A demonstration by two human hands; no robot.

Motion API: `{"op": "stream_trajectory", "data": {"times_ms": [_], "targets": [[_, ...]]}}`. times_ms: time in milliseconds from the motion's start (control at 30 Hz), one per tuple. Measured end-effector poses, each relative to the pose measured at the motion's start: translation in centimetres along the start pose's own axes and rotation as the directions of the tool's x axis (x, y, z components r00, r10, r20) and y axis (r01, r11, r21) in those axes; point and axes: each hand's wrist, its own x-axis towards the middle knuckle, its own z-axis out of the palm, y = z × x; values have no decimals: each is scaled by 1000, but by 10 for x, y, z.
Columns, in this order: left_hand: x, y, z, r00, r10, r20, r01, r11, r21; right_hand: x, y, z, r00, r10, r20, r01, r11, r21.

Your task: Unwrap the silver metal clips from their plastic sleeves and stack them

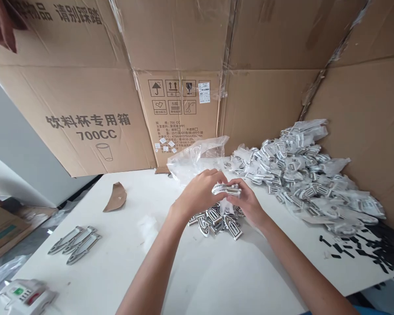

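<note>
My left hand and my right hand meet above the middle of the white table. Between them they pinch a small silver-and-black metal piece in a clear plastic sleeve. Directly below the hands lies a small heap of bare metal pieces with black and white faces. Behind the hands sits a crumpled clear plastic bag.
A large pile of bagged pieces spreads along the right, with small black parts near the table's right edge. Three grey metal blades lie left, a torn cardboard scrap behind them. Cardboard boxes wall the back. A white device sits bottom left.
</note>
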Motion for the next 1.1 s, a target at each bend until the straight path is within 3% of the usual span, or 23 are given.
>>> {"op": "stream_trajectory", "data": {"times_ms": [167, 300, 500, 667, 933, 1100], "targets": [[2, -2, 4, 993, -35, 112, 39, 999, -36, -14, 4, 14, 994, 96, -57, -89, 990, 109], [4, -1, 7, 980, -71, 188, 91, 991, -100, -17, 1, 16, 995, 39, -90, -34, 998, 49], [3, -4, 7, 989, -55, 137, 71, 991, -117, -18, 3, 18, 998, 6, -67, -1, 997, 80], [0, -10, 10, 971, -103, 218, 142, 975, -173, -19, 6, 18, 985, 116, -124, -87, 973, 213], [-1, -14, 5, 944, -165, 286, 222, 958, -182, -19, 2, 16, 975, 202, -94, -163, 934, 317], [-3, -20, -4, 958, -152, 242, 189, 972, -137, -16, 5, 16, 954, 224, -198, -134, 913, 386]]}}
